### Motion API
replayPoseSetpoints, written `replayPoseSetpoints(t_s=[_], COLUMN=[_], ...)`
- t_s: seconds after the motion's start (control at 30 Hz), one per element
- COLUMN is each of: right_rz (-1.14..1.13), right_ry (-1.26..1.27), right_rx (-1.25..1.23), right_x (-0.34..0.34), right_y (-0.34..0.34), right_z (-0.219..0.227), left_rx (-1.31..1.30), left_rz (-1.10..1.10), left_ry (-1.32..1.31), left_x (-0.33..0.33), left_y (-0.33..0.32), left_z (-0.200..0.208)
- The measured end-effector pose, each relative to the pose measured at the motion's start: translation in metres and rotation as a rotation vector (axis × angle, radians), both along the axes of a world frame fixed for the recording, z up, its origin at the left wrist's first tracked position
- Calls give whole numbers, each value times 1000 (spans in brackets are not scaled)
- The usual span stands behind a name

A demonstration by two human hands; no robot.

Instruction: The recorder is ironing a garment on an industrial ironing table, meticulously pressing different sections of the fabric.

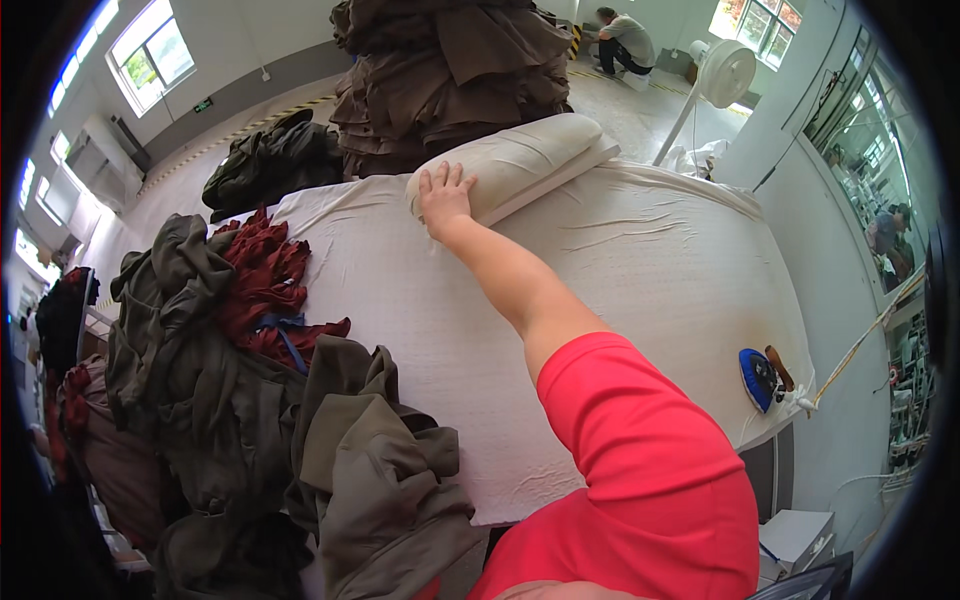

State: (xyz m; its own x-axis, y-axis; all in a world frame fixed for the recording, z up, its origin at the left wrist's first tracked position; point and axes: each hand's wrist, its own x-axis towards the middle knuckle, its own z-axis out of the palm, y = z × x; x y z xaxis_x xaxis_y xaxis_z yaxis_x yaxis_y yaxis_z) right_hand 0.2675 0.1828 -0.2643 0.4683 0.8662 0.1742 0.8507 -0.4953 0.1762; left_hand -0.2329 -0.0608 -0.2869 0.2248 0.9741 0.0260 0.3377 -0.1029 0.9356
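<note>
My right hand (pixel 446 200) lies with spread fingers on the left end of a white cloth-covered padded form (pixel 530 160). The form is long with a rounded top and rests on a pale flat base. It stands at the far side of a table covered in white cloth (pixel 620 290). My right arm, in a short red sleeve, stretches across the table from the lower right. My left hand is not in view. At the table's right edge sits an iron (pixel 762 380) with a blue body and a brown handle.
Grey-green garments (pixel 380 470) and dark red cloth (pixel 262 285) are heaped along the left. Behind the table rises a tall stack of brown cloth (pixel 450 90), with a dark bundle (pixel 275 160) beside it. A white fan (pixel 724 75) and a crouching person (pixel 625 45) are farther back.
</note>
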Motion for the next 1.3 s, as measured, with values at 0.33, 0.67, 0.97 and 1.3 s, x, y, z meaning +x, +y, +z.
replayPoseSetpoints(t_s=[0.33, 0.67, 0.97, 1.3], right_rz=[401, 232, 573, 366], right_ry=[-72, 470, 1277, 1565], right_rx=[77, 517, 578, 814], right_x=[64, 73, -23, 21], right_y=[-311, -548, -604, -618], right_z=[-9, -30, 37, 42], left_rx=[303, 631, 1005, 1223], left_rz=[-50, -187, 124, 221], left_ry=[17, 10, -354, -343], left_x=[74, 262, 398, 403], left_y=[-21, -126, -227, -235], left_z=[91, 190, 277, 287])
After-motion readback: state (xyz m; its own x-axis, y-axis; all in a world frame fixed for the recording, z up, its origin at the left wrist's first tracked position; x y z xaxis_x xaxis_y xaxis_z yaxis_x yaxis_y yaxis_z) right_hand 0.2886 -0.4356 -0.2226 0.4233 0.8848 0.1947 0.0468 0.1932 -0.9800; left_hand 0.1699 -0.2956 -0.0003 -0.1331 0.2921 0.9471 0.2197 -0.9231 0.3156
